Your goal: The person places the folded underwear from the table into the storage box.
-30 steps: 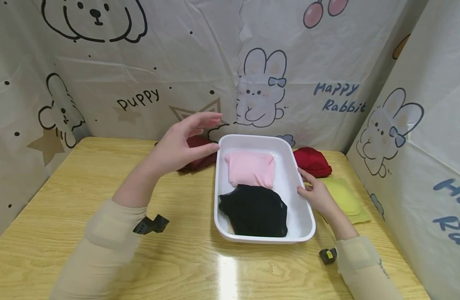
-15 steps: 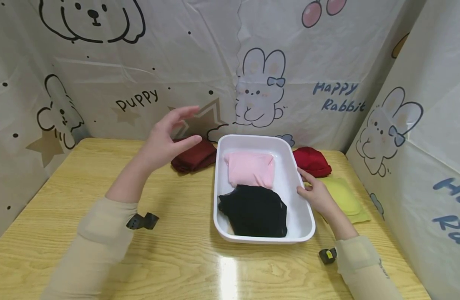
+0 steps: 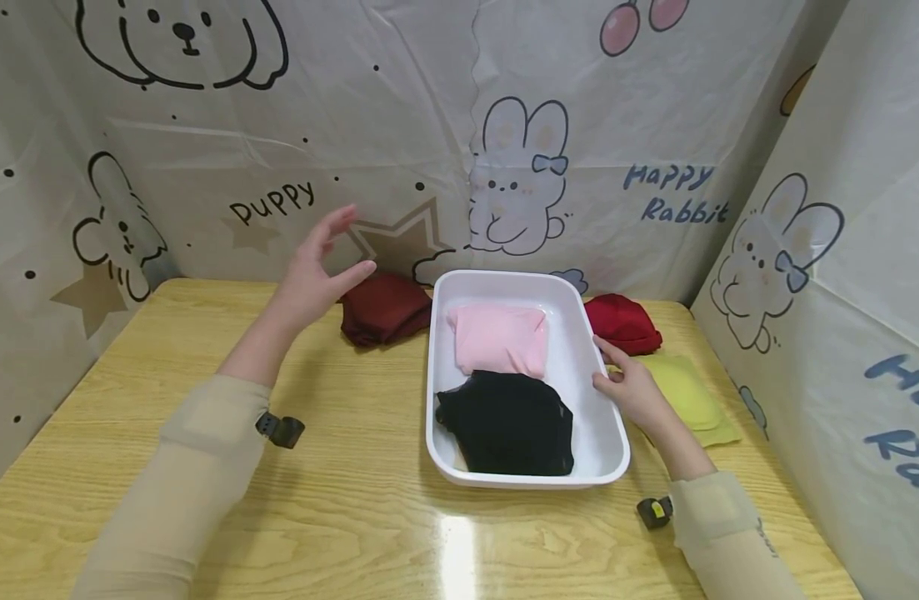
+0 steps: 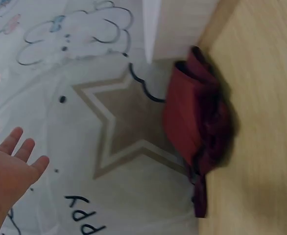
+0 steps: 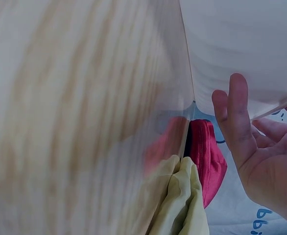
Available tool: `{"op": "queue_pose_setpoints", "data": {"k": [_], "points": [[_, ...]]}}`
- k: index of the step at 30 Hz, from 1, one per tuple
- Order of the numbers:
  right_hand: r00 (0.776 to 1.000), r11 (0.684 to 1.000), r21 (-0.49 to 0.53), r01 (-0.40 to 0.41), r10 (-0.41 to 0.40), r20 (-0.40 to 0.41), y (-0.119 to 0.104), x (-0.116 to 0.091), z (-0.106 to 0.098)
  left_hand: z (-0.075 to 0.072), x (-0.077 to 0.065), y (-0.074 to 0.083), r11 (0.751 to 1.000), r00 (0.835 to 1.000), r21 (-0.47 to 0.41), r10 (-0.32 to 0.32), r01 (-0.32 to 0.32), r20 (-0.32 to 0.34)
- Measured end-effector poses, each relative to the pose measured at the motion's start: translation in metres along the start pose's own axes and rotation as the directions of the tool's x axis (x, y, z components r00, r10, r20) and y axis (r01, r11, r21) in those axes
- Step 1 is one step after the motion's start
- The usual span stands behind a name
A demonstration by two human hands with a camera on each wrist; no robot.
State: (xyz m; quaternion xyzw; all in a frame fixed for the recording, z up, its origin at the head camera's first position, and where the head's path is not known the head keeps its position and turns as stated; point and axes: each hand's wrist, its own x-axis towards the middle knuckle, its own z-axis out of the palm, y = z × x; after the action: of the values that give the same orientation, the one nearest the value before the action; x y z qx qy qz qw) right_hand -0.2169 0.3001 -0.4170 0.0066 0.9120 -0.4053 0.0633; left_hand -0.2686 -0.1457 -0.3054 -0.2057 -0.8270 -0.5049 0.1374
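My left hand (image 3: 309,279) is raised in the air with fingers spread and thumb apart, holding nothing. Just right of it in the head view lies a folded dark red cloth (image 3: 387,308), seen from the side in the left wrist view as a maroon bundle (image 4: 195,115). With the right hand (image 3: 631,387) I hold the right rim of a white plastic tub (image 3: 590,417), thumb over the edge and fingers along the outer wall (image 5: 251,54). Inside the tub, a folded pink garment (image 3: 501,340) lies at the back and a folded black garment (image 3: 511,425) at the front.
A bright red folded cloth (image 3: 624,323) lies right of the tub at the back. Nearer, a yellow folded cloth (image 3: 687,396) lies partly behind the right forearm. White printed sheets (image 3: 399,108) wall the wooden table (image 3: 339,500) at the back and sides.
My left hand has moved left, away from the tub, uncovering more of the dark red cloth. The right hand and the tub stay where they were.
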Motion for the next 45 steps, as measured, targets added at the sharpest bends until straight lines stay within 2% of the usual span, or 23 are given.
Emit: {"op": "queue_pose_setpoints", "data": {"k": [6, 19, 24, 28, 33, 38, 45], "points": [[1.0, 1.0, 0.014, 0.004, -0.004, -0.002, 0.002, 0.0, 0.0, 0.007, 0.007, -0.029, 0.999, 0.999, 0.023, -0.041, 0.041, -0.01], [1.0, 0.999, 0.033, 0.0, 0.0, 0.004, 0.001, 0.0, 0.0, 0.026, 0.013, -0.074, 0.988, 0.989, 0.063, -0.14, 0.143, -0.045], [1.0, 0.999, 0.033, 0.005, -0.005, 0.0, 0.001, 0.0, 0.0, 0.03, 0.012, -0.088, 0.976, 0.981, 0.093, -0.192, 0.195, -0.037], [1.0, 0.999, 0.042, 0.01, -0.01, 0.004, 0.0, -0.001, 0.0, 0.032, 0.009, -0.102, 0.964, 0.973, 0.13, -0.232, 0.23, 0.0], [1.0, 0.999, 0.042, 0.007, -0.008, 0.011, 0.001, -0.001, 0.0, 0.033, 0.003, -0.116, 0.943, 0.951, 0.157, -0.304, 0.293, 0.056], [1.0, 0.999, 0.04, -0.009, 0.009, 0.006, 0.001, 0.0, -0.001, 0.036, 0.003, -0.122, 0.923, 0.926, 0.164, -0.367, 0.349, 0.093], [1.0, 0.999, 0.035, -0.003, 0.003, 0.006, 0.0, -0.001, 0.0, 0.038, 0.003, -0.132, 0.876, 0.871, 0.234, -0.462, 0.421, 0.165]]}}
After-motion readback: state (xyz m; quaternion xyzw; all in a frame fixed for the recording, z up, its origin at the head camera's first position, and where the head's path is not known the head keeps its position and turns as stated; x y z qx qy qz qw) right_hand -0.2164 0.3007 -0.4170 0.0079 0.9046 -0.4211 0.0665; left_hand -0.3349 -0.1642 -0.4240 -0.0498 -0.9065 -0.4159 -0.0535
